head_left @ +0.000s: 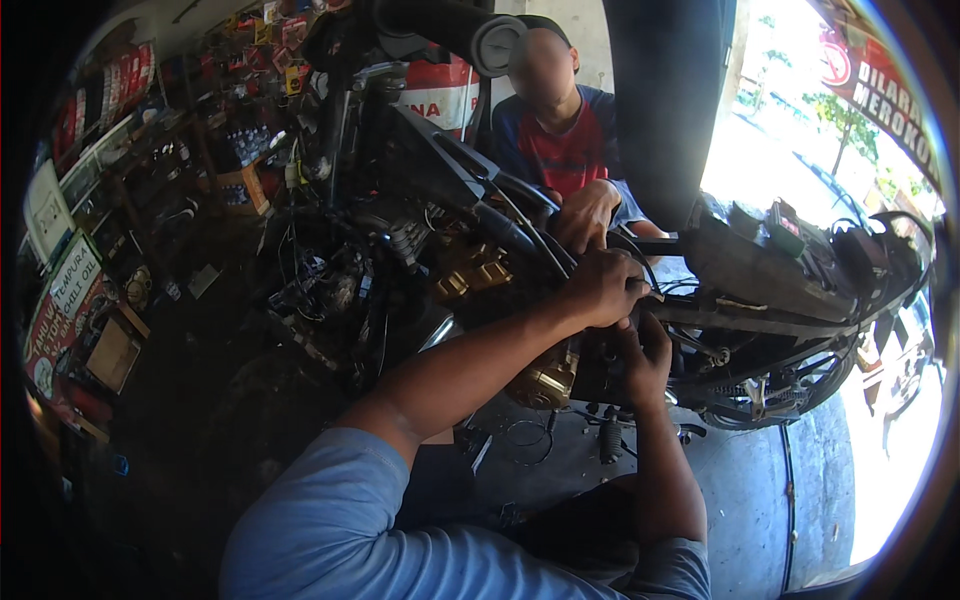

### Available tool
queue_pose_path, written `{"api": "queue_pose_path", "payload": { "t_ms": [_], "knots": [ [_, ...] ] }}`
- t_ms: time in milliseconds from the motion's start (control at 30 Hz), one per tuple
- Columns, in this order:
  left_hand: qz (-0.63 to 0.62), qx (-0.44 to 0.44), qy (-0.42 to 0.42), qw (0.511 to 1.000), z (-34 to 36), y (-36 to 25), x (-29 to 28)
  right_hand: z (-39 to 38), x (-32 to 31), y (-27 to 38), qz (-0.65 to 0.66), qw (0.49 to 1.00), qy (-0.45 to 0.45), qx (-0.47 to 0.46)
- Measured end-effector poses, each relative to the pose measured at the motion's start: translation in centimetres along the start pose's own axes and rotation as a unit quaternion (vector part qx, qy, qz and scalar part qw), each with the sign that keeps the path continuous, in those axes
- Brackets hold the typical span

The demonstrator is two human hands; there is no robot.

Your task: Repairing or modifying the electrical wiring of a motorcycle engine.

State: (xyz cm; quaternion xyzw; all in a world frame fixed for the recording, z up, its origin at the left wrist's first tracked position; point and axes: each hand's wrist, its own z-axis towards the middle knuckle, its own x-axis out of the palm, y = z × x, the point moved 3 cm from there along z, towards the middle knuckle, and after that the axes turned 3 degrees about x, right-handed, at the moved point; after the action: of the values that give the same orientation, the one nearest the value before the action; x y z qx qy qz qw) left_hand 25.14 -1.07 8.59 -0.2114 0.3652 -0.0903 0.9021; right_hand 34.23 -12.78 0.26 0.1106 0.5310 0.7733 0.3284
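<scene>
A partly stripped motorcycle stands before me, its frame rail [735,318] bare. Near the middle of the frame, my left hand [603,288] is closed with its fingers bent over, gripping a small part that I cannot make out. Just below it, my right hand [648,362] reaches up with curled fingers close to the left fingertips; what they hold is hidden in shadow. Dark cables [545,245] run beside my left hand. The gold engine cover [545,385] is below my hands, and another gold engine part [473,280] lies left of them.
Across the motorcycle sits a person [575,140] in a red and blue shirt, one hand [588,213] just beyond my left hand. A dark post [668,100] rises behind. Loose machine parts [310,270] are at left, a cardboard box [113,355] farther left. The rear wheel [790,390] is right.
</scene>
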Motion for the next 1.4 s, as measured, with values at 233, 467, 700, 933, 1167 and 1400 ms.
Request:
{"api": "queue_pose_path", "payload": {
  "t_ms": [233,467,700,933,1167,1400],
  "knots": [
    [-0.022,-0.061,0.103,0.993,0.3,-0.5,-1.0,-0.2,-0.1,1.6,-0.009,0.999,-0.026,-0.040],
    [0.032,-0.038,0.043,0.998,0.6,-0.4,0.1,0.4,-0.2,-0.7,0.049,0.998,-0.041,-0.011],
    [-0.011,-0.076,0.065,0.995,0.5,-0.1,-0.4,0.3,-0.2,-0.4,-0.001,0.998,-0.056,-0.038],
    [0.034,-0.058,-0.003,0.998,1.3,0.7,2.0,0.1,-0.2,1.7,-0.150,0.971,-0.149,-0.110],
    [0.059,-0.023,-0.062,0.996,2.2,1.1,3.3,-8.6,0.0,11.8,-0.135,0.835,-0.026,-0.532],
    [0.129,0.078,0.010,0.989,2.0,-2.8,2.8,-4.4,-5.8,5.9,-0.024,0.932,-0.243,-0.268]
  ]
}}
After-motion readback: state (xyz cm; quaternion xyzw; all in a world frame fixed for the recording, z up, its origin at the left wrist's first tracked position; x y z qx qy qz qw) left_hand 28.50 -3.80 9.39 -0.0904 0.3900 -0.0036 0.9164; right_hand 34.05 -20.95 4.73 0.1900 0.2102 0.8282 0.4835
